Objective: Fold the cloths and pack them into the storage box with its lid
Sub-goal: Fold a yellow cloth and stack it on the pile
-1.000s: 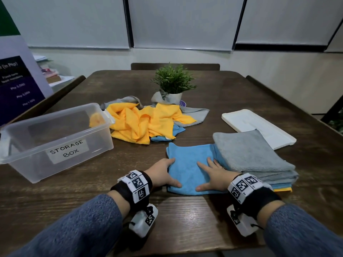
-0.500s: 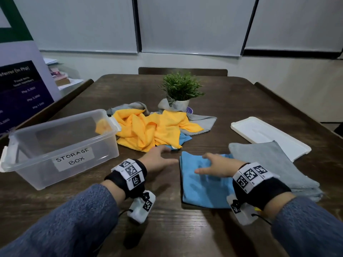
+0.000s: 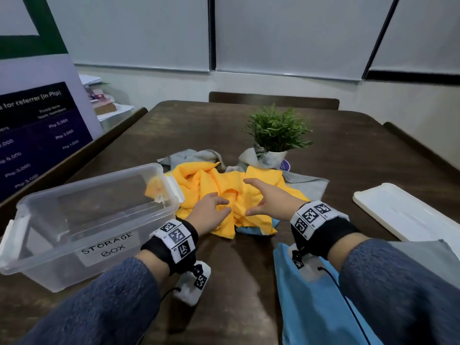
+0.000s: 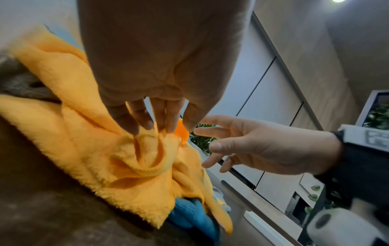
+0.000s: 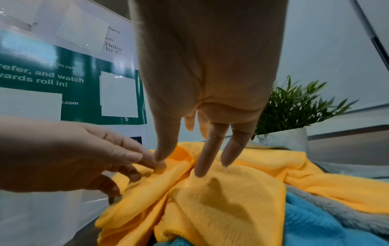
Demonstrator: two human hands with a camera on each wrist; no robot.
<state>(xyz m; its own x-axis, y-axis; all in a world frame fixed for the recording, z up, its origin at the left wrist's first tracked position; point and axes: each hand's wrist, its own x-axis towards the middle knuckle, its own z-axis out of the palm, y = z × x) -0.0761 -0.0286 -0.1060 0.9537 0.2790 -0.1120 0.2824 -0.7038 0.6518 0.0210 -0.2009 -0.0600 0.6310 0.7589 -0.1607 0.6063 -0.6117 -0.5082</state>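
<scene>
Nearest: folded blue cloth (image 3: 311, 295) lies flat on the counter (image 3: 236, 282) under the right forearm, a grey one (image 3: 423, 255) beside it.
Left hand (image 3: 211, 212): fingers (image 4: 139, 121) curl into a ridge of the yellow cloth (image 3: 239, 195); whether they pinch it I cannot tell.
Right hand (image 3: 268, 197): fingers (image 5: 202, 158) spread apart, tips just over the same cloth.
Storage box (image 3: 82, 220): left of the heap, lid (image 3: 403, 215) lying well apart on the right.
Handling: probably light, limp and plush; take it by a hemmed edge or corner.
Wrist views: show the crumpled blue cloth (image 5: 320, 221) tucked beneath the yellow, and the fingertip contact.
Head view: shows the layout, and the plant (image 3: 276, 133) behind the heap.
</scene>
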